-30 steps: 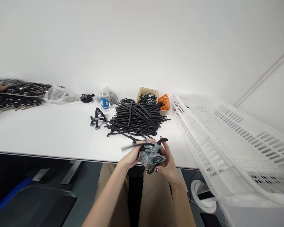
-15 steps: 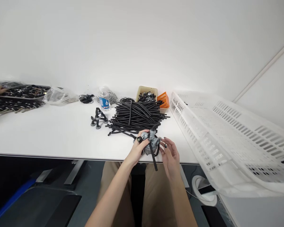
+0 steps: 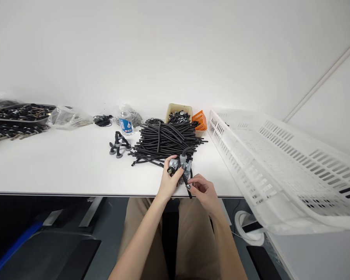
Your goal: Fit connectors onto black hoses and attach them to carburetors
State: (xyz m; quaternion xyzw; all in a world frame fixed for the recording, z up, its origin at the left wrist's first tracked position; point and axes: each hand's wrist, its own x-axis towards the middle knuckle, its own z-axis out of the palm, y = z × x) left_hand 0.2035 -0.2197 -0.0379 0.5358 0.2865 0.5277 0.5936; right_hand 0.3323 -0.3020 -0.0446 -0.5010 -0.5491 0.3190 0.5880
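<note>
At the table's front edge, my left hand (image 3: 168,182) is wrapped round a grey metal carburetor (image 3: 183,160) with black tubes on it. My right hand (image 3: 203,191) pinches a black rubber hose (image 3: 189,194) that hangs down from the carburetor's front. The fingertips of that hand cover part of the hose. Just beyond the carburetor lies a wide pile of black hoses (image 3: 163,138). Several black bent tubes with grey round ends (image 3: 118,146) stand in a small cluster left of the pile.
A large white slatted crate (image 3: 251,171) takes up the right side. Behind the pile are a beige bin (image 3: 179,107) of black parts and an orange basket (image 3: 202,120). Farther left are a clear bottle (image 3: 126,123), plastic bags (image 3: 68,116) and a parts tray (image 3: 26,121), where another person's hand shows.
My right hand has moved from the carburetor's right side down and left onto the hanging hose, closing on it. The carburetor has shifted slightly left and turned. The view has shifted a little.
</note>
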